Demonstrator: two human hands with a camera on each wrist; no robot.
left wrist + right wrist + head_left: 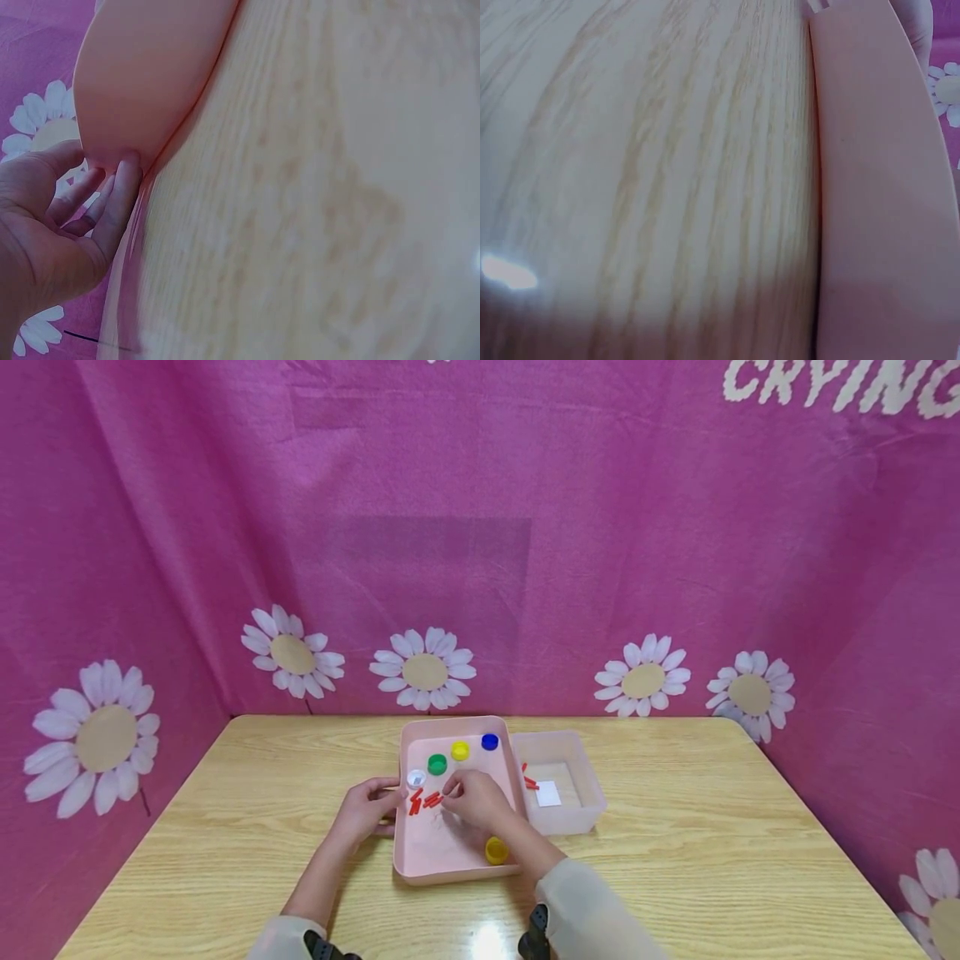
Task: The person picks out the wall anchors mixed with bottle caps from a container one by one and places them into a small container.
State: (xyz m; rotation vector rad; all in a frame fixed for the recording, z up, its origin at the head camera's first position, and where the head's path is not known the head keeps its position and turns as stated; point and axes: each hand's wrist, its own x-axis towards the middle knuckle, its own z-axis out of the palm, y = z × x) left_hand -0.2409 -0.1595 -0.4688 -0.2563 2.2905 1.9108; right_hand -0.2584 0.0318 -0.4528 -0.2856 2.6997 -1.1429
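Observation:
A pink tray point(457, 870) lies on the table with several short red sticks point(416, 802) loose on its floor. My left hand point(363, 812) grips its left side wall; in the left wrist view, the fingers of that hand point(71, 217) touch the wall's outer face. Inside the tray, my right hand point(476, 799) has thumb and fingertips together at the red sticks, seemingly pinching one; its tips partly hide it. Along the tray's far side sit small round pots: white point(416, 778), green point(437, 765), yellow point(461, 750) and blue point(490, 742).
Another yellow pot point(496, 851) stands at the tray's near right, beside my right forearm. Right of the tray is a translucent bin point(583, 820) holding a white square point(548, 793) and a few red sticks point(530, 782). A pink floral cloth point(480, 568) hangs behind the wooden table point(675, 860).

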